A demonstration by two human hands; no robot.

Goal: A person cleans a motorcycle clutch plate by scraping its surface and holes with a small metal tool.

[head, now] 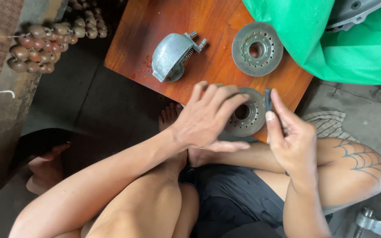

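Two hands over a perforated metal disc at the edge of a wooden surface.

The right hand (294, 143) pinches a small dark piece (268, 99) between thumb and fingers, seen edge-on and too thin to identify. The left hand (206, 119) has its fingers (225, 94) spread loosely over the near disc (248, 117), hiding its left part; contact cannot be told. A second disc (257, 48) and a grey domed housing (171, 56) lie farther back on the surface (217, 26). Green cloth (309, 35) covers the right corner, cut off by the frame.
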